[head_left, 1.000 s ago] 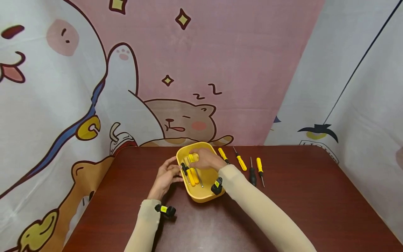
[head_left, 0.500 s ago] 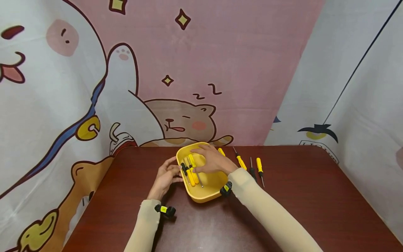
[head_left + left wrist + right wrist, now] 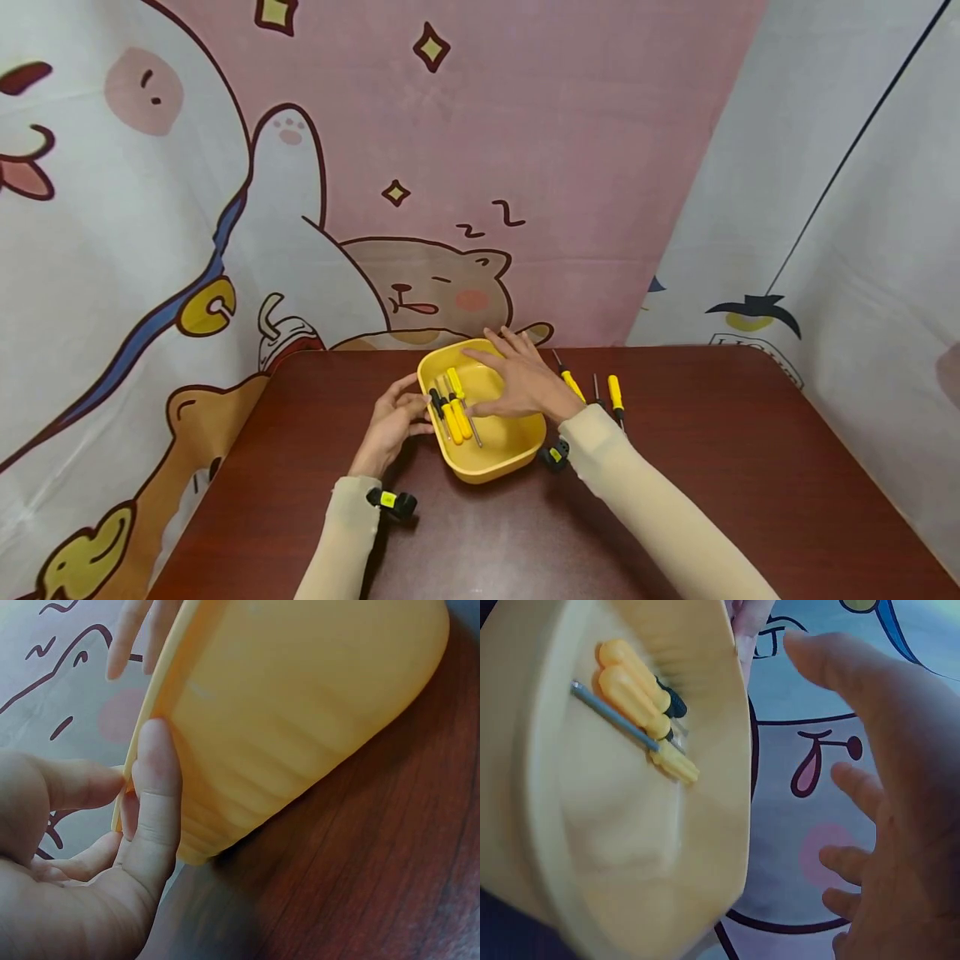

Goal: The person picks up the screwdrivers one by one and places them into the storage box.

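4 screwdrivers (image 3: 456,414) in tray (image 3: 517,433), left fingers (image 3: 82,784) gripping rim (image 3: 152,697)

**Four screwdrivers (image 3: 453,423) in box (image 3: 480,477), three visible outside**

The box is yellow, open-topped and round-cornered, upright on the table (image 3: 480,542), running far left to near right. Its screwdrivers lie grouped along the left wall: one black-handled, three yellow. One yellow handle points far, its shaft near. Right of the box, three more are partly hidden.
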`<state>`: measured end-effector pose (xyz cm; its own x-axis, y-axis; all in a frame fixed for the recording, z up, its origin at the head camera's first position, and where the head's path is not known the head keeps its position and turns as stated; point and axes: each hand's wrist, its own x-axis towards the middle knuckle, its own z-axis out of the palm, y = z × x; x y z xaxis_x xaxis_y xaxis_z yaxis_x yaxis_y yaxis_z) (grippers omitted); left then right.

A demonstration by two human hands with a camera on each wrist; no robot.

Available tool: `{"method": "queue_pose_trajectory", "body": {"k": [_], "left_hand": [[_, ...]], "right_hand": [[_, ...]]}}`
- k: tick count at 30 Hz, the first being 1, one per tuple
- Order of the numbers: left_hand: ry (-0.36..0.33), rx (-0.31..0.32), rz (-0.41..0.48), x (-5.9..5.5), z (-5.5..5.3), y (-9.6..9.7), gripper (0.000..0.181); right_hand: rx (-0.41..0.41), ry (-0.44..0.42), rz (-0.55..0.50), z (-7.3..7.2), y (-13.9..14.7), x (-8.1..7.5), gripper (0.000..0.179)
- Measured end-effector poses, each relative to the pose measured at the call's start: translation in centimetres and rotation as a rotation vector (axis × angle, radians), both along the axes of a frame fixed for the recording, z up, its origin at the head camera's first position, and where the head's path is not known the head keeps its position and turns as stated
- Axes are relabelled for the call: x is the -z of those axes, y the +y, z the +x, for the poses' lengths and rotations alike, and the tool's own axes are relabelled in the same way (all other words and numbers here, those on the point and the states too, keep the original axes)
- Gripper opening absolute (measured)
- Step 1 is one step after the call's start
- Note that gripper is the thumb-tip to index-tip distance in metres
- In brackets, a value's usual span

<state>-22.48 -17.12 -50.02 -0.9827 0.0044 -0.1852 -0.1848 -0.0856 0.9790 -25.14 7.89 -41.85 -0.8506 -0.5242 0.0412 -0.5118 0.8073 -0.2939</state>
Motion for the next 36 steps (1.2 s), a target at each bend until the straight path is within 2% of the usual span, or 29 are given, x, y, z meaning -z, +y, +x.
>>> {"method": "queue_pose_trajectory", "body": {"k": [11, 20, 32, 36], "left_hand": [[-0.002, 0.001, -0.019, 0.0, 0.1, 0.0, 0.058], [-0.003, 0.003, -0.005, -0.1, 0.1, 0.0, 0.059], [-0.005, 0.004, -0.013, -0.1, 0.2, 0.0, 0.058], [-0.005, 0.006, -0.016, -0.1, 0.3, 0.0, 0.058]], "right_hand": [[0.050, 0.097, 0.019, 0.2, 2.3, 0.3, 0.099], [0.130, 0.106, -0.004, 0.2, 4.2, 0.4, 0.103], [0.225, 0.027, -0.051, 0.1, 7.1, 0.3, 0.108], [0.274, -0.036, -0.084, 0.1, 8.1, 0.1, 0.112]]}}
